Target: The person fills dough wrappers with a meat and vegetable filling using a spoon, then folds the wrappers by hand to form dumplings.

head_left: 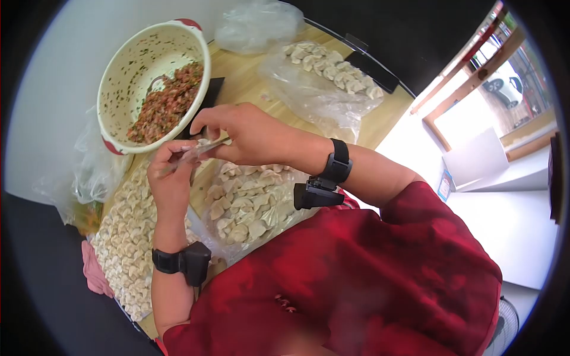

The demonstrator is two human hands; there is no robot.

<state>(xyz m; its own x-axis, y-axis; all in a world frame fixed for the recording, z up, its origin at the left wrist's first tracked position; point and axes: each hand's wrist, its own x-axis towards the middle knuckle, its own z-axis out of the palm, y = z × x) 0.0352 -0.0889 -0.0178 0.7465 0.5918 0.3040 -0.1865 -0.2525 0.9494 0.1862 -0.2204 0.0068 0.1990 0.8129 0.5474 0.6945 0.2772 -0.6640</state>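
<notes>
Left hand: grip is closing narrowly, fingertips pinching a thin, pale, pliable piece, partly translucent in look. Right hand: grip is holding a slim, straight-edged tool between thumb and fingers, its end meeting the piece; exact contact is being hidden by the fingers. Both hands are working close together, just beside the rim of a round cream plastic bowl with red handles. The bowl is tilting in view and containing coarse, moist reddish-brown filling flecked with green; smears are clinging to its inner wall.

Below the hands, plump, folded, matte dumplings are lying on crinkled clear plastic. A denser mass of small crescent dumplings is spreading to the left. Another cluster is resting on glossy film across the wood-grain tabletop.
</notes>
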